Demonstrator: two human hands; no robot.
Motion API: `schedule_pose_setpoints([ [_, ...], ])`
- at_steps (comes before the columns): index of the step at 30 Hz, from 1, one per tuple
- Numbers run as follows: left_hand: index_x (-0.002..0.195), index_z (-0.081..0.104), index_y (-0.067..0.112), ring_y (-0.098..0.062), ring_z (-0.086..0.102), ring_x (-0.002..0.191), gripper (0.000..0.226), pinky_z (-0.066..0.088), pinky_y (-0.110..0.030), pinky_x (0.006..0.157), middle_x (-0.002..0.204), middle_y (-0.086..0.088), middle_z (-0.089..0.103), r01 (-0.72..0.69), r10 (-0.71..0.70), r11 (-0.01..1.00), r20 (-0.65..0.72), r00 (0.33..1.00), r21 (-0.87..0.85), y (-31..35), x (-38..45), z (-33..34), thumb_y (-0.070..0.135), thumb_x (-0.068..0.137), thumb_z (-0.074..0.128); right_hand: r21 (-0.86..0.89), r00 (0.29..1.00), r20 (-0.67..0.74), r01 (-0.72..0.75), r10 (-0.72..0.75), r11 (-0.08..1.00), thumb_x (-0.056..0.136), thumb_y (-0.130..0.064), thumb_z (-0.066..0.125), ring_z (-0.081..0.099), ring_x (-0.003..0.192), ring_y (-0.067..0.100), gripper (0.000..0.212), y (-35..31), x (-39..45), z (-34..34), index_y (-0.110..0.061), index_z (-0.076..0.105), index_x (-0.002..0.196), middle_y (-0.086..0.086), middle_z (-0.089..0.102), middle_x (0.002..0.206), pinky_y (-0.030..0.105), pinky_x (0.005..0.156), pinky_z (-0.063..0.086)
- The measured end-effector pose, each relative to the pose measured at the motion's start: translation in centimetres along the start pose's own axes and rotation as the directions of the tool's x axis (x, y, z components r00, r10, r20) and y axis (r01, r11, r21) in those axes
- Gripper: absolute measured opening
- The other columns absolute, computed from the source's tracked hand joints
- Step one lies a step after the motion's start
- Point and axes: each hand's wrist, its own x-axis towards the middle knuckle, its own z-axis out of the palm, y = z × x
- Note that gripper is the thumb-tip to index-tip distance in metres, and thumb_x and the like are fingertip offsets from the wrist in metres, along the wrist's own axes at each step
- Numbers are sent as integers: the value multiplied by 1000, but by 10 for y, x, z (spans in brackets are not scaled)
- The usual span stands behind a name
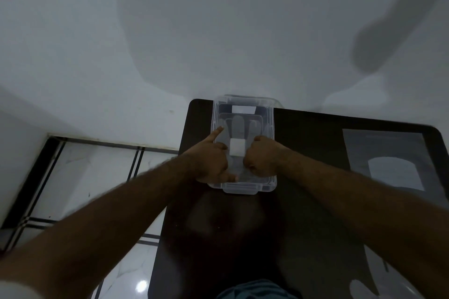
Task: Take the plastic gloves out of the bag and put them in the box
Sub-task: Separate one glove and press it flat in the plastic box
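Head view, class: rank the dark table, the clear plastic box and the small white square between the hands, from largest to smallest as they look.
1. Dark table, largest by far.
2. Clear plastic box, covering only the table's far end.
3. Small white square, smallest, well within the box's outline.
No two look alike in size.

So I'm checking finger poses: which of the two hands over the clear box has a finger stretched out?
The left hand: its index finger points out along the box rim's left side. The right hand is curled into a fist.
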Motion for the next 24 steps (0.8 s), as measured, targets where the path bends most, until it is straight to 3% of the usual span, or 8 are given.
schedule_pose_setpoints([
  [3, 97, 81, 23, -26, 50, 146, 101, -38, -61, 113, 103, 2, 79, -29, 30, 999, -8, 1000, 36, -2, 1, 6, 85, 96, 1, -44, 998, 58, -17, 19, 999, 103, -45, 61, 66, 106, 24, 24, -4, 7, 5, -26, 70, 113, 1, 69, 102, 51, 117, 38],
  [6, 99, 82, 24, -25, 47, 148, 94, -30, -64, 118, 116, 0, 76, -28, 33, 998, -94, 995, 59, -5, -4, 5, 85, 99, 11, -52, 996, 74, -55, 59, 997, 103, -44, 62, 64, 110, 25, 23, -4, 7, 5, -25, 69, 114, 1, 64, 101, 51, 118, 37],
  [10, 105, 81, 27, -28, 34, 158, 86, -12, -70, 124, 137, 0, 70, 79, -73, 997, -205, 976, 22, -15, -15, 5, 85, 95, 18, -72, 998, -44, -58, 55, 996, 106, -42, 56, 60, 117, 27, 33, -2, 4, -1, -22, 67, 130, 6, 67, 122, 49, 114, 40],
  [13, 122, 74, 27, -28, 18, 164, 59, -12, -70, 124, 157, -3, 55, 172, -219, 968, -283, 934, -182, -25, -16, 2, 71, 97, 43, -35, 997, -53, -64, 62, 997, 105, -40, 57, 58, 123, 28, 39, -4, 6, -1, -25, 60, 141, 6, 64, 130, 50, 115, 39],
  [15, 136, 68, 30, -28, 0, 166, 55, -14, -71, 123, 172, -5, 35, 221, -290, 937, -249, 924, -272, -30, -7, -3, 64, 93, 58, -26, 996, -35, -78, 77, 997, 104, -40, 59, 57, 126, 30, 41, -7, 7, 1, -27, 59, 143, 6, 64, 133, 52, 115, 39],
  [18, 138, 66, 38, -31, -17, 164, 61, -16, -76, 119, 179, -8, 12, 201, -217, 970, -118, 969, -139, -31, 11, -3, 70, 86, 60, -22, 996, -15, -85, 85, 996, 103, -41, 61, 58, 127, 31, 41, -11, 7, 2, -29, 59, 142, 6, 65, 134, 54, 116, 39],
  [21, 138, 67, 38, -34, -17, 163, 68, -13, -80, 118, 179, -9, 8, 179, -177, 984, -68, 982, 22, -24, 27, 6, 80, 87, 53, -39, 997, -11, -81, 81, 996, 103, -40, 61, 57, 128, 31, 42, -12, 5, 1, -31, 58, 143, 6, 65, 136, 54, 116, 37],
  [24, 127, 73, 35, -37, -15, 163, 60, -19, -80, 116, 179, -10, 7, 219, -215, 974, -70, 974, 59, -14, 33, 6, 79, 88, 60, -23, 996, 8, -90, 90, 996, 103, -40, 60, 56, 130, 31, 43, -13, 1, -2, -30, 57, 145, 6, 64, 137, 54, 117, 35],
])
